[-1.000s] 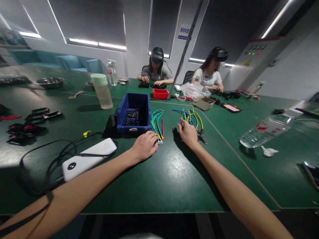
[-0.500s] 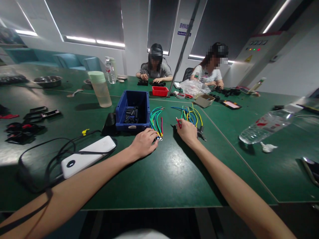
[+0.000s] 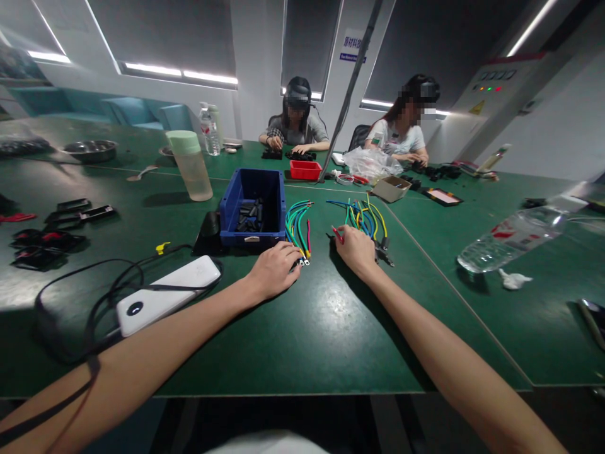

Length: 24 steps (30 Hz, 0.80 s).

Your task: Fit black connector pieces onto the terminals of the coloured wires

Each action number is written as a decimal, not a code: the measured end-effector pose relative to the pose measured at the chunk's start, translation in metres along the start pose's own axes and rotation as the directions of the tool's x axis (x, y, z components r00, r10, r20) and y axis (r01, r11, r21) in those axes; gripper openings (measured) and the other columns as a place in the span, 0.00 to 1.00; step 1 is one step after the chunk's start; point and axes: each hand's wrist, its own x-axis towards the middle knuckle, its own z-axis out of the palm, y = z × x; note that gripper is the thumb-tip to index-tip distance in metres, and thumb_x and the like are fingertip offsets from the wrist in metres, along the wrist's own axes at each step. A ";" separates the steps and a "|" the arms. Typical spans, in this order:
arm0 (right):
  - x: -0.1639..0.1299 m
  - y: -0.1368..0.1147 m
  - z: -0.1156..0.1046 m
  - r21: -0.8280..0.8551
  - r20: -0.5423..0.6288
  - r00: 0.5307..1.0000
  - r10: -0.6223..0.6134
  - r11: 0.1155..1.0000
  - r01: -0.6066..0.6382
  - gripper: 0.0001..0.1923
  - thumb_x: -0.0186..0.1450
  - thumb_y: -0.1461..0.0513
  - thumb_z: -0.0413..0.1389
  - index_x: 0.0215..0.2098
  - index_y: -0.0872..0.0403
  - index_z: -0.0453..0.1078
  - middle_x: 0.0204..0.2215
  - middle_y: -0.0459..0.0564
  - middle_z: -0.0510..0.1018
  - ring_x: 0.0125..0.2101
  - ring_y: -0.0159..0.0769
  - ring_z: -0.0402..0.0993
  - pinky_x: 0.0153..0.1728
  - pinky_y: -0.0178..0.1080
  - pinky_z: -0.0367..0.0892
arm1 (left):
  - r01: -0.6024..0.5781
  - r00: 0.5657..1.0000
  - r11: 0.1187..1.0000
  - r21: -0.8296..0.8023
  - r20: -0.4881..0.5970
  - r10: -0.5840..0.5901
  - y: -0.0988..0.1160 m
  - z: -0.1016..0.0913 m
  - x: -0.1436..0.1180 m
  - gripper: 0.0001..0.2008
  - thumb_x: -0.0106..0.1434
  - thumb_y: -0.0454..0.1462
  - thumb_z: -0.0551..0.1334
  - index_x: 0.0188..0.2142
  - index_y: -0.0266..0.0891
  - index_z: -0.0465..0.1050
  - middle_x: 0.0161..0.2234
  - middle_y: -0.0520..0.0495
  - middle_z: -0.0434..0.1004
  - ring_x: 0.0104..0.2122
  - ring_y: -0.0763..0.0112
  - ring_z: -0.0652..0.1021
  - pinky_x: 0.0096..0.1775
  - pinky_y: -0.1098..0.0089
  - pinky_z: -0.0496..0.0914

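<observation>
Now the left hand (image 3: 273, 271) is lying palm-down on the green table (image 3: 312, 328), fingers curled loosely and gripping nothing, its fingertips (image 3: 297, 253) touching the terminal ends of the near wire bundle (image 3: 297, 228). That bundle, green, blue, yellow and red leads laid side by side, is sitting just beside the right wall of the blue parts bin (image 3: 253, 208), which is holding a pile of small black pieces. The right hand (image 3: 355, 250) is resting a little to the right, fingers folded around the near end of a red wire (image 3: 337, 234), pinching it at the edge of the second wire bundle (image 3: 363, 217); those leads are fanning away from the hand toward the far side of the table. The two bundles are lying apart, with bare table between them.

To the left of the left forearm, a white power bank (image 3: 167, 295) is lying among looped black cables (image 3: 94, 296). Behind the bin, a green-lidded plastic cup (image 3: 190, 165) is standing upright. Off to the right, a clear water bottle (image 3: 513, 236) is lying on its side, a crumpled white scrap (image 3: 514, 279) just beside it.

Across the table two other people are sitting and working with their own hands; a red tray (image 3: 305, 169) and a small cardboard box (image 3: 390, 188) are sitting near them.
</observation>
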 end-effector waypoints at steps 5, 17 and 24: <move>-0.001 0.000 0.000 0.008 -0.008 1.000 -0.017 1.000 0.017 0.17 0.64 0.55 0.51 0.49 0.52 0.68 0.38 0.55 0.78 0.40 0.45 0.75 0.37 0.40 0.64 | -0.004 1.000 1.000 -0.004 -0.005 0.004 0.001 -0.001 0.000 0.12 0.63 0.35 0.55 0.44 0.39 0.71 0.44 0.46 0.75 0.49 0.63 0.69 0.51 0.62 0.67; -0.001 -0.001 0.001 0.005 0.024 0.999 -0.045 0.999 0.045 0.17 0.64 0.53 0.50 0.47 0.52 0.69 0.36 0.55 0.78 0.39 0.44 0.75 0.36 0.39 0.63 | -0.001 1.000 1.000 -0.010 0.007 0.001 0.001 -0.002 0.000 0.12 0.63 0.35 0.55 0.45 0.39 0.71 0.44 0.45 0.75 0.49 0.62 0.69 0.51 0.61 0.67; -0.005 -0.007 -0.002 0.006 0.007 0.999 -0.051 0.999 0.051 0.16 0.64 0.53 0.50 0.45 0.51 0.70 0.38 0.54 0.78 0.39 0.43 0.74 0.36 0.38 0.63 | 0.003 1.000 1.000 -0.009 0.002 -0.003 0.001 -0.001 0.000 0.12 0.63 0.35 0.55 0.45 0.40 0.71 0.44 0.45 0.75 0.49 0.63 0.69 0.51 0.61 0.67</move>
